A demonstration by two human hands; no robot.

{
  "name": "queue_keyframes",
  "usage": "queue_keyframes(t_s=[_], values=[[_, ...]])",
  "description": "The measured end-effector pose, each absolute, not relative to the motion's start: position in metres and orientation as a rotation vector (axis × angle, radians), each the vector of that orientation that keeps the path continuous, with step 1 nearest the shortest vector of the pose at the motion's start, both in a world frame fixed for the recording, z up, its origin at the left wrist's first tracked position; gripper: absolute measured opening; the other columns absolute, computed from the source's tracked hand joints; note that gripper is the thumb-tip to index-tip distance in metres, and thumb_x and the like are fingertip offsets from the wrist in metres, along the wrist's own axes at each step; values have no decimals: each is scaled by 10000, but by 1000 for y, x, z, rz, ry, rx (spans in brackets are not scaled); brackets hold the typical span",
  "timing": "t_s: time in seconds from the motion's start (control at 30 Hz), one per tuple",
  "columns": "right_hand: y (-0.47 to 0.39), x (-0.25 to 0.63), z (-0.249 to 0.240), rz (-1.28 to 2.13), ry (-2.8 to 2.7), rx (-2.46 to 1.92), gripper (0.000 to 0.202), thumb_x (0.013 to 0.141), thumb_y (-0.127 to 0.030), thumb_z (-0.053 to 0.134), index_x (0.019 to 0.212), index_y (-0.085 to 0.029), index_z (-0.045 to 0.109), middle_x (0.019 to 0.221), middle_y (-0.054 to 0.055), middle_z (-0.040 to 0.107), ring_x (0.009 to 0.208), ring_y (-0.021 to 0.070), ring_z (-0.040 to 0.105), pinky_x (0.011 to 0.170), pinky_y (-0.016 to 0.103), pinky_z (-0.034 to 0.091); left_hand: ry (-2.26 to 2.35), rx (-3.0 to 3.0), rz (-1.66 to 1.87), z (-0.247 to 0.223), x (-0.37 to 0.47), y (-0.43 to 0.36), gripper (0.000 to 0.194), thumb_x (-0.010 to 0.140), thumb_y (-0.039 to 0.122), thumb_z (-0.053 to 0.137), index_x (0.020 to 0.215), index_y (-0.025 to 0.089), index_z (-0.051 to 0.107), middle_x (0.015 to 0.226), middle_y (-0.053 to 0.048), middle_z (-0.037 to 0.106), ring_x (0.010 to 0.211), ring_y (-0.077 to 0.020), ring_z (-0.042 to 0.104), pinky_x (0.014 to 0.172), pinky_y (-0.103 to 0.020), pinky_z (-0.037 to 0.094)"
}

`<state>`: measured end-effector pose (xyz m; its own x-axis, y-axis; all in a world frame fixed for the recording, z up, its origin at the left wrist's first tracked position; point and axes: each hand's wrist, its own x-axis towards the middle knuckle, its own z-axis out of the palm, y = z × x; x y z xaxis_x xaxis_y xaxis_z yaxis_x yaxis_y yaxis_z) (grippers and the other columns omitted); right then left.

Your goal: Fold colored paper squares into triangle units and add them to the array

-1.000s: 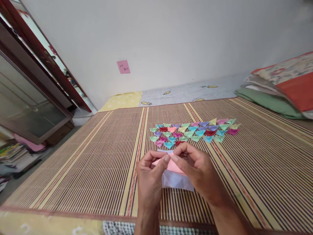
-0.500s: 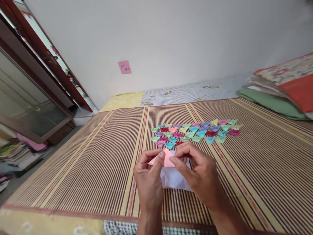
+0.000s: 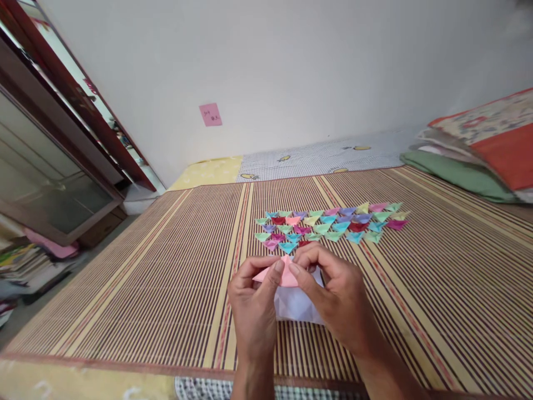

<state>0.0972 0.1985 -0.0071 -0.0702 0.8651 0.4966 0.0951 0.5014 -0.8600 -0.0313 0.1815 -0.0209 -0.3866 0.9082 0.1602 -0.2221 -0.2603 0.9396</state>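
Note:
Between my two hands is a small pink folded paper (image 3: 287,276), roughly triangular with its point away from me. My left hand (image 3: 255,297) pinches its left part, thumb on top and fingers behind. With thumb and bent fingers, my right hand (image 3: 333,286) grips its right side, the thumb tips close together. Beneath the hands lies a white sheet (image 3: 297,305) with creases, partly hidden by them. Just beyond, several rows of small folded paper boats (image 3: 320,229) in many colours stand on the striped mat (image 3: 166,289).
Folded bedding (image 3: 466,172) in green and orange is stacked at the far right. A pink note (image 3: 211,114) is stuck on the white wall (image 3: 312,72). To the left, a glazed cabinet (image 3: 50,161) and a pile of books (image 3: 25,264) stand beyond the mat's edge.
My thumbs have moved closer together on the pink paper, and the right thumb now covers more of it. The paper's peak looks narrower. The view has shifted slightly.

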Motion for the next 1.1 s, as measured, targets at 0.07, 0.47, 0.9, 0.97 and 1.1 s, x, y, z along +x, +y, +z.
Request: queue_keyframes(t_s=[0.07, 0.47, 0.9, 0.97, 1.1], values=[[198, 97, -7, 790, -1517, -862, 213, 953, -228, 644, 749, -223, 582, 794, -6, 627, 771, 169, 618, 733, 314, 480, 1132, 941, 1748, -20, -31, 182, 144, 789, 309, 852, 833, 192, 779, 803, -15, 743, 726, -150, 673, 679, -251, 545], [198, 96, -4, 778, -1515, -880, 223, 941, -236, 644, 728, -227, 577, 760, -8, 632, 735, 168, 621, 702, 312, 482, 1156, 918, 1740, -19, -31, 182, 177, 729, 286, 891, 807, 179, 773, 769, -24, 754, 693, -156, 682, 648, -247, 550], [198, 99, -4, 868, -1547, -917, 98, 960, -295, 635, 971, -221, 698, 815, 4, 687, 742, 171, 645, 689, 295, 510, 1175, 915, 1741, -16, -30, 182, 202, 712, 313, 896, 781, 173, 769, 730, -20, 745, 643, -149, 676, 601, -237, 543], [197, 100, -2, 856, -1570, -907, 136, 972, -295, 615, 1033, -227, 717, 825, 7, 693, 746, 175, 650, 698, 299, 515, 1158, 923, 1743, -15, -29, 181, 187, 715, 305, 893, 779, 177, 772, 740, -19, 747, 660, -158, 687, 620, -246, 552], [198, 103, 1, 881, -1573, -894, 179, 975, -316, 608, 1066, -234, 739, 881, 24, 724, 800, 193, 679, 727, 309, 528, 1171, 941, 1762, -17, -30, 182, 174, 729, 312, 883, 815, 193, 792, 781, -23, 758, 677, -163, 691, 648, -262, 560]])
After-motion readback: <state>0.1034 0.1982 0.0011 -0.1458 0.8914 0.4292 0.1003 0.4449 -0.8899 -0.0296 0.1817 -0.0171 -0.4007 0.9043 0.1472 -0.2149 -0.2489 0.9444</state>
